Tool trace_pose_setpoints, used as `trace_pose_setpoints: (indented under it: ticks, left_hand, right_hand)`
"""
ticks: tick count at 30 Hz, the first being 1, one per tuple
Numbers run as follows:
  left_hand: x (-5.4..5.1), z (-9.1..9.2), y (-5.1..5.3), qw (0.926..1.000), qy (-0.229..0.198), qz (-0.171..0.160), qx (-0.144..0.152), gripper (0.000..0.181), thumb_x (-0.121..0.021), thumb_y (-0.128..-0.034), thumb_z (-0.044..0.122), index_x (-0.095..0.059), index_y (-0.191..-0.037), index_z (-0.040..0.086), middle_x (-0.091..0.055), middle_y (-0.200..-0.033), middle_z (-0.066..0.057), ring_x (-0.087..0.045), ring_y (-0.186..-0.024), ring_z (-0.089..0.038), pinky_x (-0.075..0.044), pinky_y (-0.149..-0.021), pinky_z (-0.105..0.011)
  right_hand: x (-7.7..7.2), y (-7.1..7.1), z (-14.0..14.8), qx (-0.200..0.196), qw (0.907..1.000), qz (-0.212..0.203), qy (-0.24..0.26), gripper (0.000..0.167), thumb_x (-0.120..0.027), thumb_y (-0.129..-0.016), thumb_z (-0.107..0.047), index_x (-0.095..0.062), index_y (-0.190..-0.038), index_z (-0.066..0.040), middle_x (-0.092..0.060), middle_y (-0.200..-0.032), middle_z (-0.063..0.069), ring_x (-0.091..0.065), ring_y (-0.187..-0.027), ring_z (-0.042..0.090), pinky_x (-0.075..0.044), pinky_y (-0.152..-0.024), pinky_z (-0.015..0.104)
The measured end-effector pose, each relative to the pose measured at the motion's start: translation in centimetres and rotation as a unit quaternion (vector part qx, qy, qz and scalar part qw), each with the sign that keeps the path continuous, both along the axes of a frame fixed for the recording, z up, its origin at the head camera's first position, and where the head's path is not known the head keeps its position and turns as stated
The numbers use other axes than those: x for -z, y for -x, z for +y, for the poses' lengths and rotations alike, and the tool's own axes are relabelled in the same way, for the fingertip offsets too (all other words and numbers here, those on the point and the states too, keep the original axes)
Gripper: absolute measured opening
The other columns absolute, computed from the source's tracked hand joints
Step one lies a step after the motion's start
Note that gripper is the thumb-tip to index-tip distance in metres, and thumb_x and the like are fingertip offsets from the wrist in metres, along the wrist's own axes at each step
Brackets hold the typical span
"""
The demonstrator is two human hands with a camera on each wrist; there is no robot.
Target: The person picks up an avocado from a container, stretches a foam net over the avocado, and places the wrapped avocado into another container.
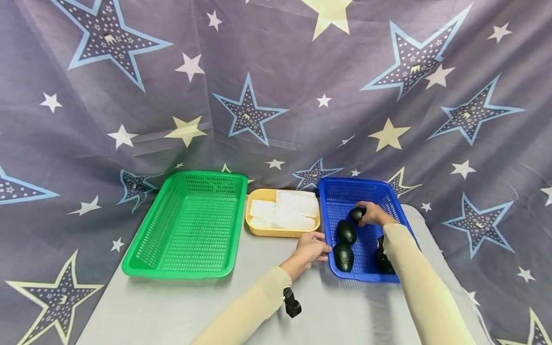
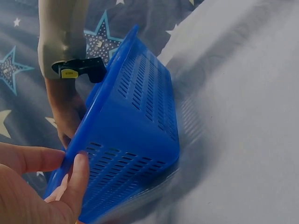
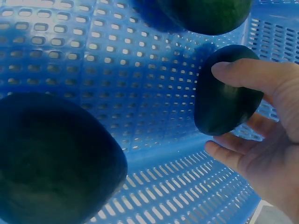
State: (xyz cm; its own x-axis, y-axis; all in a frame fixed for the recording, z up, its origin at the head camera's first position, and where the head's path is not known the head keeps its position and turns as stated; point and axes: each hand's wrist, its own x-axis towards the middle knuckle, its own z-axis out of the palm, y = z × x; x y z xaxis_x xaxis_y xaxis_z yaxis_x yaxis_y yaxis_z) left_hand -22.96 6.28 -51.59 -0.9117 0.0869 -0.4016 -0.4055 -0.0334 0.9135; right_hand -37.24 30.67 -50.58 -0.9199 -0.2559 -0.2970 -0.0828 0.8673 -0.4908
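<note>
Inside the blue basket (image 1: 366, 276), my right hand (image 1: 374, 214) holds a dark green avocado (image 3: 226, 93) between thumb and fingers, near the basket's far part. Two more avocados, a middle one (image 1: 346, 232) and a nearer one (image 1: 343, 258), lie in a row along the left wall. Another dark avocado (image 1: 384, 261) sits at the near right, partly hidden by the right sleeve and wrist camera. My left hand (image 1: 309, 250) pinches the basket's left rim; in the left wrist view the thumb and fingers (image 2: 79, 179) lie on either side of that blue rim.
A green basket (image 1: 183, 275) with nothing in it stands at the left of the light table (image 1: 164, 311). Between the baskets is a yellow tray (image 1: 276, 233) with white foam net sleeves (image 1: 295, 211). A star-patterned cloth (image 1: 258, 48) hangs behind.
</note>
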Motion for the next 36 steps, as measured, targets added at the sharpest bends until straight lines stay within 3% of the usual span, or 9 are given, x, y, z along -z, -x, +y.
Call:
trace_pose_setpoints:
  ticks: [4,11,18,23,28,36]
  left_hand:
    - [-0.1,0.0,-0.1,1.0,-0.001,0.0,-0.002,0.044,-0.072,-0.0822,-0.009,-0.062,-0.125,-0.003,-0.068,-0.087,-0.006,-0.067,-0.065,-0.011,-0.064,-0.08,-0.043]
    - [-0.2,0.2,-0.3,1.0,0.002,0.002,-0.006,0.044,-0.073,-0.0811,-0.01,-0.063,-0.123,-0.004,-0.068,-0.086,-0.007,-0.066,-0.063,-0.011,-0.063,-0.063,-0.03]
    - [-0.3,0.2,-0.4,1.0,-0.003,0.0,-0.009,0.043,-0.073,-0.0808,-0.011,-0.063,-0.122,-0.003,-0.067,-0.085,-0.007,-0.065,-0.062,-0.011,-0.064,-0.064,-0.031]
    - [-0.2,0.1,-0.3,0.9999,0.001,0.004,-0.011,0.043,-0.073,-0.0811,-0.01,-0.063,-0.123,-0.003,-0.067,-0.085,-0.007,-0.065,-0.062,-0.011,-0.062,-0.06,-0.028]
    - [0.1,0.1,-0.2,1.0,-0.005,0.001,-0.008,0.044,-0.072,-0.0813,-0.01,-0.063,-0.124,-0.003,-0.068,-0.085,-0.007,-0.066,-0.062,-0.011,-0.064,-0.07,-0.036]
    - [0.2,0.1,-0.1,0.9998,-0.015,0.011,-0.01,0.045,-0.072,-0.0803,-0.012,-0.062,-0.124,-0.006,-0.068,-0.08,-0.007,-0.063,-0.058,-0.01,-0.064,-0.067,-0.033]
  right_hand:
    - [0.1,0.0,-0.1,0.0,1.0,-0.002,-0.008,0.071,-0.079,-0.07,0.007,-0.052,-0.136,0.007,-0.054,-0.134,0.037,-0.056,-0.112,0.043,-0.051,-0.095,0.052]
    - [0.4,-0.5,-0.2,0.006,0.9998,-0.015,-0.013,0.068,-0.08,-0.071,0.007,-0.05,-0.132,0.004,-0.052,-0.134,0.037,-0.054,-0.113,0.044,-0.051,-0.093,0.054]
    - [0.3,-0.8,-0.3,0.0,0.9997,0.0,-0.025,0.065,-0.083,-0.071,0.003,-0.052,-0.128,0.004,-0.054,-0.132,0.036,-0.054,-0.115,0.047,-0.05,-0.096,0.059]
    - [-0.1,-0.7,-0.2,-0.005,0.9995,0.024,-0.021,0.062,-0.085,-0.07,-0.002,-0.053,-0.123,0.005,-0.058,-0.124,0.035,-0.056,-0.111,0.047,-0.051,-0.093,0.058]
    - [-0.7,-0.7,0.4,-0.005,0.998,0.062,-0.013,0.063,-0.087,-0.07,-0.009,-0.053,-0.121,0.006,-0.06,-0.116,0.036,-0.058,-0.105,0.047,-0.051,-0.089,0.056]
    - [-1.7,-0.7,1.7,0.01,0.9952,0.097,0.003,0.069,-0.087,-0.074,-0.018,-0.052,-0.127,0.007,-0.056,-0.118,0.036,-0.054,-0.108,0.047,-0.05,-0.089,0.057]
